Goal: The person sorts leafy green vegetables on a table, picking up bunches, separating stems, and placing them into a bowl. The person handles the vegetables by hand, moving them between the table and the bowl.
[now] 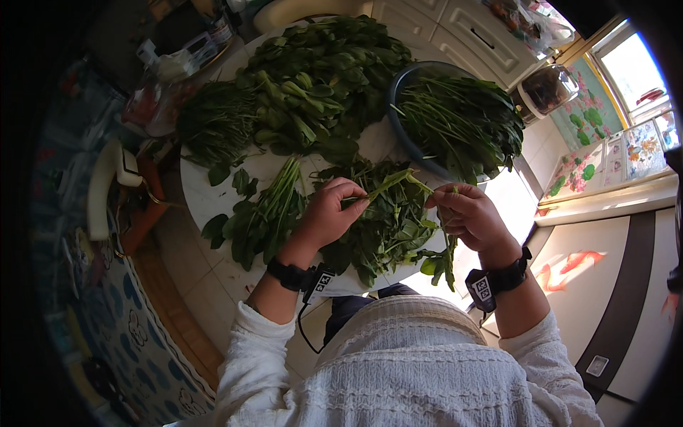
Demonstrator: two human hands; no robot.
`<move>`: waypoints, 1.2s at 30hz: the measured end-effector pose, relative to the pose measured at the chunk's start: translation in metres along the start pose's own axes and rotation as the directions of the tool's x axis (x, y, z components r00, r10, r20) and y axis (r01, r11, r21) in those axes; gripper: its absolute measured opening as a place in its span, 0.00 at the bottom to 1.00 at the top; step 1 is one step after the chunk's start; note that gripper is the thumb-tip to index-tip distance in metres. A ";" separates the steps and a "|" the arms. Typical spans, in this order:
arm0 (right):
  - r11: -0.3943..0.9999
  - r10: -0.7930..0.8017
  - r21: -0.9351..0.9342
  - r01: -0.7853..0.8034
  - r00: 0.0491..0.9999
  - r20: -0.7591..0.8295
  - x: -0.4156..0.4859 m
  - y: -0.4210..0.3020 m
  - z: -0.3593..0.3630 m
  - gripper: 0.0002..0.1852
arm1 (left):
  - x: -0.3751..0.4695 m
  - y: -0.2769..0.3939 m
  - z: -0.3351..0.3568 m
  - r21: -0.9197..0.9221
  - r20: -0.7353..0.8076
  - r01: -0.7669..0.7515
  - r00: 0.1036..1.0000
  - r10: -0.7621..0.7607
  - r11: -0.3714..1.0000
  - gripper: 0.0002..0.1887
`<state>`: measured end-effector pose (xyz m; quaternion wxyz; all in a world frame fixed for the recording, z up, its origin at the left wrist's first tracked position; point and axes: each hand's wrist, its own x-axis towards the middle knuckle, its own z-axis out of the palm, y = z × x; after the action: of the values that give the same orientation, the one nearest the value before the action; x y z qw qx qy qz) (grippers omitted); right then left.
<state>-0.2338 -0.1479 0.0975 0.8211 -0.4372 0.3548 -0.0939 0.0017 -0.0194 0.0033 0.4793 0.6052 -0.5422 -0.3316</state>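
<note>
Between my two hands is a pale green vegetable stalk (392, 182), bent at its upper end. My left hand (332, 209) pinches its lower part between thumb and fingers. My right hand (470, 212) holds thin stems at the other end, and leaves (442, 267) hang below that hand. Under both hands lies a loose heap of leaves and stem pieces (397, 229). Left of it rests a bunch of leafy greens (272, 211) with the stems pointing away from me. I cannot tell whether the stalk is still in one piece.
The round white table (197, 200) carries a large heap of leafy greens (331, 58) at the back and a thin-stemmed bunch (216, 120) at left. A blue-grey basin (394, 115) full of long-stemmed greens stands back right. A chair (104, 187) is at left, cabinets (480, 40) behind.
</note>
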 end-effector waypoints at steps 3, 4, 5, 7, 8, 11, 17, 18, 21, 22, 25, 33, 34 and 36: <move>0.999 -0.003 0.032 0.003 1.000 0.003 0.004 0.000 -0.008 0.11 | -0.006 0.001 -0.008 -0.128 0.029 0.049 0.999 -0.046 0.990 0.07; 1.000 -0.005 0.028 0.005 1.000 -0.013 0.007 0.003 -0.010 0.12 | -0.006 0.000 -0.012 -0.099 0.027 0.036 0.999 -0.033 0.994 0.07; 1.000 0.014 -0.003 -0.014 0.999 -0.035 0.010 0.005 -0.012 0.12 | -0.006 -0.001 -0.014 -0.069 0.023 0.023 1.000 -0.021 0.997 0.07; 0.998 0.045 -0.049 -0.047 0.998 -0.045 0.020 0.010 -0.015 0.12 | -0.006 -0.002 -0.014 -0.169 0.008 0.102 0.995 -0.102 0.980 0.08; 0.986 0.008 -0.165 -0.027 0.993 -0.117 0.025 0.013 -0.016 0.13 | -0.006 -0.003 -0.014 -0.222 0.032 0.175 0.984 -0.173 0.959 0.09; 0.870 -0.195 -0.493 0.010 0.925 -0.326 0.040 0.027 -0.013 0.15 | -0.007 -0.003 -0.009 -0.229 0.011 0.309 0.949 -0.315 0.923 0.10; 0.635 -0.443 -0.753 0.170 0.879 -0.175 0.042 0.042 -0.005 0.17 | -0.009 0.008 0.011 -0.177 -0.116 0.283 0.945 -0.306 0.943 0.11; 0.693 -0.389 -0.698 0.179 0.908 -0.153 0.044 0.044 -0.001 0.18 | -0.010 0.012 0.015 -0.161 -0.126 0.282 0.944 -0.304 0.946 0.11; 0.806 -0.291 -0.586 0.082 0.917 -0.272 0.049 0.045 0.012 0.19 | -0.010 0.024 0.028 -0.022 -0.190 0.149 0.970 -0.150 0.989 0.09; 0.840 -0.189 -0.542 -0.019 0.927 -0.325 0.048 0.041 0.011 0.19 | -0.011 0.029 0.032 0.043 -0.215 0.059 0.975 -0.048 0.997 0.09; 0.923 -0.091 -0.379 -0.064 0.922 -0.376 0.046 0.036 0.014 0.17 | -0.015 0.043 0.043 0.126 -0.180 0.001 0.983 0.022 0.992 0.08; 0.952 -0.018 -0.299 -0.062 0.966 -0.257 0.040 0.027 0.005 0.12 | -0.011 0.030 0.041 -0.005 -0.046 -0.003 0.999 0.003 1.000 0.11; 0.941 -0.010 -0.328 -0.077 0.967 -0.255 0.040 0.027 0.004 0.12 | -0.004 0.023 0.039 -0.045 -0.092 0.016 0.996 -0.020 0.999 0.12; 0.908 -0.031 -0.414 -0.069 0.972 -0.231 0.039 0.025 0.002 0.12 | 0.010 0.011 0.038 -0.196 -0.107 0.103 0.986 -0.126 0.975 0.14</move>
<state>-0.2076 -0.1495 0.0591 0.6618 -0.5856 0.4645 -0.0580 -0.0348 -0.0365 0.0029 0.5464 0.6058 -0.4426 -0.3723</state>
